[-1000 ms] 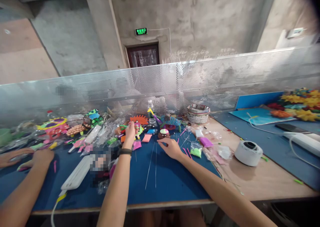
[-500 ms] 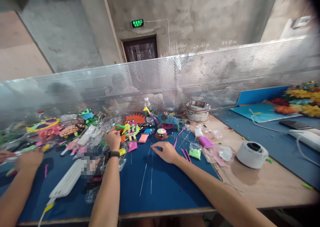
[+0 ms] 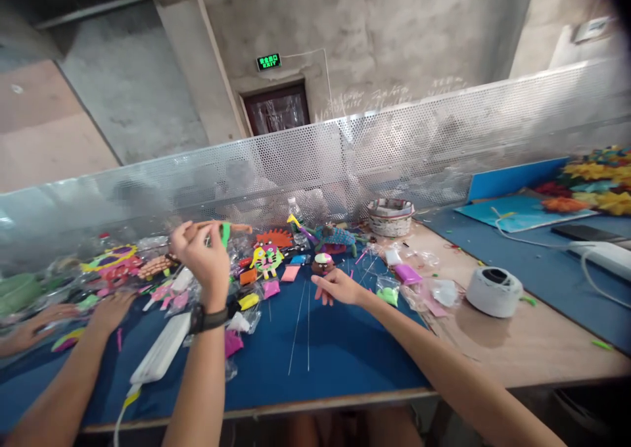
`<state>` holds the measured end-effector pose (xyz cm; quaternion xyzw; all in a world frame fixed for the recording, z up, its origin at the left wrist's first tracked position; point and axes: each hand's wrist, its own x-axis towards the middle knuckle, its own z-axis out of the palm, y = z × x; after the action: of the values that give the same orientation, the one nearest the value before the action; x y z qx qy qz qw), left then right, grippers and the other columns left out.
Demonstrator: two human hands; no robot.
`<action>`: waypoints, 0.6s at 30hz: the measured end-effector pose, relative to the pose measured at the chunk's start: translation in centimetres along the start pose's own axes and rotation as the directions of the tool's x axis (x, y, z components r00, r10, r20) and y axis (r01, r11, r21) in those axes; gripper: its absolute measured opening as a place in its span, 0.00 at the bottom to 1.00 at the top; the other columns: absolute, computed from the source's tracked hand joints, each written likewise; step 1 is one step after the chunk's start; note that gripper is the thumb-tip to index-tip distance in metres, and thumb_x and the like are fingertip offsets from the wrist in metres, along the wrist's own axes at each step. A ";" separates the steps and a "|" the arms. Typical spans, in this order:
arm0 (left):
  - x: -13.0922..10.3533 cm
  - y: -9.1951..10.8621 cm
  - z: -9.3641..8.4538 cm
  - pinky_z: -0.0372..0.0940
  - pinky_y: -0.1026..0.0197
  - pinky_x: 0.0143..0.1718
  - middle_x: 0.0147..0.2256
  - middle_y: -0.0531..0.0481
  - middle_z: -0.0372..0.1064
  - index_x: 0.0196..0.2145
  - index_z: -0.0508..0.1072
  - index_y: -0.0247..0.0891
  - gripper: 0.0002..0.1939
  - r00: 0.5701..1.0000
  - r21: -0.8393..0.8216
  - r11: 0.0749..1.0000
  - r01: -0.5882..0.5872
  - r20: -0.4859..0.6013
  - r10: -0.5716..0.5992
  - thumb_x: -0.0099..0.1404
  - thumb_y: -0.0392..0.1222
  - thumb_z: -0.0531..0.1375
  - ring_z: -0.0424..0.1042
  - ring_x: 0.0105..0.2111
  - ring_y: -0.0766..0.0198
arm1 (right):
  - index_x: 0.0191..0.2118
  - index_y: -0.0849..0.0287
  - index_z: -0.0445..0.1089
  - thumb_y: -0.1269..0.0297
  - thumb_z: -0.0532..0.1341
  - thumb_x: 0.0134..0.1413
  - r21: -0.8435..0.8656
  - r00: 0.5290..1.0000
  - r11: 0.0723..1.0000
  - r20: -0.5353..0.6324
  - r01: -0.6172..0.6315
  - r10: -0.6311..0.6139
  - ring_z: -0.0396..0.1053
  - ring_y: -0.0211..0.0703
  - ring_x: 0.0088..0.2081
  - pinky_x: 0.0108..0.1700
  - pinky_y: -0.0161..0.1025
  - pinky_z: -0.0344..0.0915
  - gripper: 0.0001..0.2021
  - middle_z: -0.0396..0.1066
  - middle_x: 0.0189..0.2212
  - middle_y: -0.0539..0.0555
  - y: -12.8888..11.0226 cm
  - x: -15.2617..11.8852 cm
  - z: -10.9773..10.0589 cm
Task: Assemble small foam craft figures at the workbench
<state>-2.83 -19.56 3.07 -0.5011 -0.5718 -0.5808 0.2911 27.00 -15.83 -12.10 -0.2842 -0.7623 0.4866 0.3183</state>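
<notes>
My left hand [image 3: 201,253], with a dark band at the wrist, is raised over the left part of the blue table. Its fingers pinch a long orange-brown piece [image 3: 239,228] with a green part [image 3: 225,235] beside the fingertips. My right hand [image 3: 338,286] hovers with its fingers apart, just in front of a brown clay figure [image 3: 323,269] with a pink and white top. Two thin wires [image 3: 308,335] lie on the blue surface below that hand. Between my hands are a yellow and green cat-like figure [image 3: 267,260] and small coloured packets [image 3: 290,273].
Another person's hands [image 3: 111,312] rest on the left side, near a white power strip [image 3: 160,348]. Clay animals and plastic bags crowd the back left. A wicker basket [image 3: 390,220] stands behind, with a white roll [image 3: 494,292] at the right. A perforated metal screen [image 3: 296,164] borders the table.
My left hand has risen up and left, and the orange-brown piece now shows in it. My right hand's fingers have spread from a pinch. The view has shifted somewhat.
</notes>
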 end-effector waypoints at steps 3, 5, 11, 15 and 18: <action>-2.9 6.7 0.2 0.59 0.42 0.60 0.57 0.40 0.61 0.42 0.78 0.39 0.08 0.940 -0.093 0.939 -0.332 -0.118 0.320 0.67 0.39 0.60 0.61 0.59 0.49 | 0.42 0.63 0.79 0.34 0.46 0.62 0.209 0.969 0.977 0.245 -0.032 -0.021 0.76 0.41 0.28 0.24 0.30 0.63 0.37 0.80 0.34 0.62 -2.1 -0.5 0.1; -5.7 10.1 0.8 0.61 0.43 0.61 0.56 0.42 0.63 0.47 0.76 0.43 0.12 0.855 -0.154 0.841 -0.519 -0.103 0.508 0.66 0.36 0.62 0.61 0.61 0.50 | 0.53 0.59 0.75 0.31 0.42 0.62 0.339 0.961 0.940 0.253 0.022 -0.113 0.78 0.46 0.39 0.27 0.31 0.66 0.40 0.77 0.46 0.63 -3.6 -0.7 0.0; -12.5 14.2 3.4 0.67 0.49 0.59 0.55 0.44 0.67 0.58 0.68 0.43 0.22 0.632 -0.404 0.582 -0.706 0.015 0.775 0.68 0.32 0.59 0.61 0.62 0.53 | 0.52 0.61 0.73 0.28 0.26 0.56 0.662 0.996 0.747 0.002 0.067 -0.092 0.73 0.53 0.50 0.43 0.43 0.71 0.51 0.76 0.45 0.65 -6.4 -1.1 -2.2; -14.5 13.1 5.4 0.59 0.45 0.65 0.57 0.45 0.67 0.52 0.74 0.44 0.17 0.536 -0.430 0.530 -0.731 0.117 0.836 0.68 0.32 0.59 0.60 0.63 0.52 | 0.45 0.62 0.74 0.28 0.35 0.58 0.715 0.998 0.699 -0.028 -0.015 0.050 0.75 0.52 0.44 0.42 0.42 0.71 0.45 0.77 0.38 0.63 -5.8 -0.9 -3.7; -16.0 11.5 6.1 0.48 0.38 0.67 0.55 0.47 0.69 0.46 0.76 0.47 0.12 0.531 -0.445 0.543 -0.713 0.164 0.831 0.67 0.35 0.61 0.64 0.59 0.53 | 0.41 0.62 0.74 0.33 0.40 0.62 0.760 0.993 0.648 -0.040 -0.044 0.113 0.75 0.47 0.37 0.38 0.39 0.71 0.38 0.77 0.35 0.61 -4.5 -0.2 -4.8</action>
<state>14.42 -19.53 -8.20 -0.8403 -0.2237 -0.3715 0.3252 30.25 -14.92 -6.41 -0.1782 -0.4628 0.7611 0.4180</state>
